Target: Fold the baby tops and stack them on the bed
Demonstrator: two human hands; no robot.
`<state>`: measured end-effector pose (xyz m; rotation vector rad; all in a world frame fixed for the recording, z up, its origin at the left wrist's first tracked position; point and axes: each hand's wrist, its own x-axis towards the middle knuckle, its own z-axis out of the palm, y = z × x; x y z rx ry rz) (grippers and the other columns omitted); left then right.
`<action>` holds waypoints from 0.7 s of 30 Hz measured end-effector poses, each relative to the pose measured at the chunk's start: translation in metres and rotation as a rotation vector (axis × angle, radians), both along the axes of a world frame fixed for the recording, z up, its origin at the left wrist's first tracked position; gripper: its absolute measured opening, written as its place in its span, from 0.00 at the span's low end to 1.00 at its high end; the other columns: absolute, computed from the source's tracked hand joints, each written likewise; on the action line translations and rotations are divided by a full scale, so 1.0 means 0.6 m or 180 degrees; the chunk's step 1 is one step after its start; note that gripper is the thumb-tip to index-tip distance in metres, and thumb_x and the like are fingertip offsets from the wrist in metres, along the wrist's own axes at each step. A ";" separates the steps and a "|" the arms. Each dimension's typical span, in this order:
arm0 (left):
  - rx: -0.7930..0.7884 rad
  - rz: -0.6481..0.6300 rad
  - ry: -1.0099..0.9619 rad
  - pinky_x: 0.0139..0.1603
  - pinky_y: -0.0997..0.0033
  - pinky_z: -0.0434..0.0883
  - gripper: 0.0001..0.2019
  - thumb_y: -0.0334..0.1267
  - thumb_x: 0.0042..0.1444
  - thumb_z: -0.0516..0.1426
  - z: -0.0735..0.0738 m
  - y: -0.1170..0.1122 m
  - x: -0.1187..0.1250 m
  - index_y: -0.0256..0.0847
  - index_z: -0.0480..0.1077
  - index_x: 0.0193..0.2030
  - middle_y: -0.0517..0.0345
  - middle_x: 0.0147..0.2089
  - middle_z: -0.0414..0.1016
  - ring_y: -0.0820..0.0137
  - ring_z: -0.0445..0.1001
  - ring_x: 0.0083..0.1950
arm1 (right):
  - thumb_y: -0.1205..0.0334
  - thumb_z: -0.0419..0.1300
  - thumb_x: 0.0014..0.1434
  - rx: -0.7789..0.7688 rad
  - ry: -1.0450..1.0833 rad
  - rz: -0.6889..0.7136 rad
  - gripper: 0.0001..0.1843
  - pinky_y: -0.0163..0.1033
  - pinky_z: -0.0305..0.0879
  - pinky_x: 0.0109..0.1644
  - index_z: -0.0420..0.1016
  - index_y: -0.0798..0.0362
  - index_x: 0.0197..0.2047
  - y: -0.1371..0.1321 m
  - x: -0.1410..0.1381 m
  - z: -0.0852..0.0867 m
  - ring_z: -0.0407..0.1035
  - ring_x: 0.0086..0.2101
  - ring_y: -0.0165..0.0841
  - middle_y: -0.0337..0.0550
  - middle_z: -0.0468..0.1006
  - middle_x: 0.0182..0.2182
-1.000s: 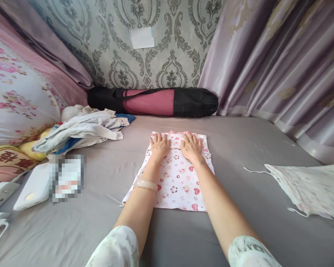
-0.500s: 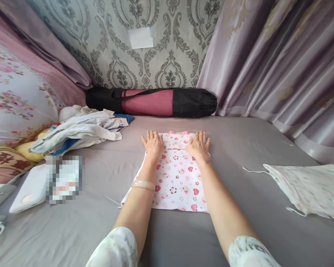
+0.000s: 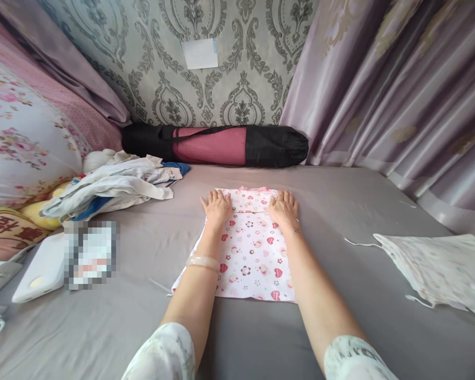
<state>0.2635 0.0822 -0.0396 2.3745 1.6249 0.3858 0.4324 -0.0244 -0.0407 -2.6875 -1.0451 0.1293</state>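
Observation:
A white garment (image 3: 250, 253) printed with red hearts and small flowers lies flat on the grey sheet in front of me. Its far end is folded over toward me as a band, with a bit of pink trim at the top edge. My left hand (image 3: 217, 207) rests palm down on the left end of that band, fingers spread. On the right end lies my right hand (image 3: 283, 208), also flat with its fingers apart. Both palms press on the cloth without gripping it. My forearms cover parts of its side edges.
A rolled mat in a black and pink bag (image 3: 209, 145) lies along the wall. To the left are a heap of clothes (image 3: 119, 182), a white box-like device (image 3: 43, 269) and a power strip (image 3: 2, 279). A folded pale garment with strings (image 3: 439, 269) lies at right.
Both hands have slid very slightly toward me on the folded band. The garment lies as before.

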 end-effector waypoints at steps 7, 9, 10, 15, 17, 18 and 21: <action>0.0434 -0.0333 -0.0049 0.73 0.45 0.40 0.28 0.45 0.69 0.38 0.007 -0.010 0.012 0.35 0.59 0.69 0.43 0.72 0.56 0.57 0.48 0.75 | 0.56 0.34 0.70 0.0209 -0.0509 0.0775 0.32 0.58 0.31 0.71 0.49 0.58 0.73 0.008 -0.018 0.009 0.36 0.70 0.42 0.51 0.44 0.73; 0.0297 -0.0526 0.0113 0.73 0.46 0.42 0.27 0.46 0.68 0.40 0.003 -0.013 0.014 0.35 0.59 0.69 0.42 0.72 0.55 0.56 0.48 0.75 | 0.55 0.34 0.71 0.0104 -0.0436 0.0918 0.31 0.56 0.33 0.71 0.51 0.56 0.72 0.010 -0.023 0.005 0.38 0.70 0.42 0.49 0.46 0.72; 0.0234 -0.0580 0.0178 0.73 0.45 0.44 0.27 0.46 0.68 0.40 0.001 -0.015 0.014 0.35 0.59 0.68 0.41 0.72 0.55 0.55 0.49 0.74 | 0.55 0.34 0.71 0.0035 -0.0392 0.0948 0.31 0.55 0.34 0.71 0.52 0.56 0.72 0.011 -0.024 0.002 0.40 0.70 0.42 0.48 0.47 0.72; 0.0160 -0.0642 0.0235 0.72 0.44 0.44 0.28 0.47 0.68 0.40 -0.004 -0.014 0.012 0.33 0.58 0.68 0.40 0.73 0.53 0.53 0.48 0.74 | 0.54 0.34 0.71 -0.0105 -0.0379 0.0942 0.31 0.54 0.35 0.71 0.52 0.53 0.72 0.011 -0.021 -0.008 0.40 0.70 0.41 0.46 0.49 0.72; 0.0143 -0.0645 0.0218 0.72 0.43 0.44 0.28 0.46 0.68 0.40 -0.004 -0.013 0.012 0.33 0.58 0.68 0.39 0.73 0.53 0.53 0.48 0.74 | 0.54 0.34 0.71 -0.0092 -0.0401 0.0935 0.31 0.54 0.35 0.71 0.52 0.53 0.72 0.011 -0.021 -0.010 0.40 0.70 0.41 0.45 0.49 0.72; 0.0139 -0.0649 0.0206 0.72 0.43 0.44 0.28 0.46 0.68 0.41 -0.004 -0.013 0.012 0.32 0.58 0.68 0.39 0.73 0.53 0.53 0.48 0.74 | 0.54 0.34 0.71 -0.0081 -0.0410 0.0937 0.31 0.54 0.35 0.71 0.52 0.53 0.72 0.011 -0.021 -0.011 0.41 0.70 0.41 0.45 0.49 0.72; 0.0127 -0.0654 0.0153 0.72 0.43 0.44 0.27 0.45 0.67 0.42 -0.004 -0.015 0.011 0.31 0.59 0.67 0.37 0.73 0.53 0.52 0.48 0.74 | 0.54 0.34 0.71 -0.0113 -0.0404 0.0935 0.31 0.54 0.35 0.71 0.52 0.53 0.72 0.012 -0.020 -0.010 0.40 0.70 0.41 0.45 0.48 0.72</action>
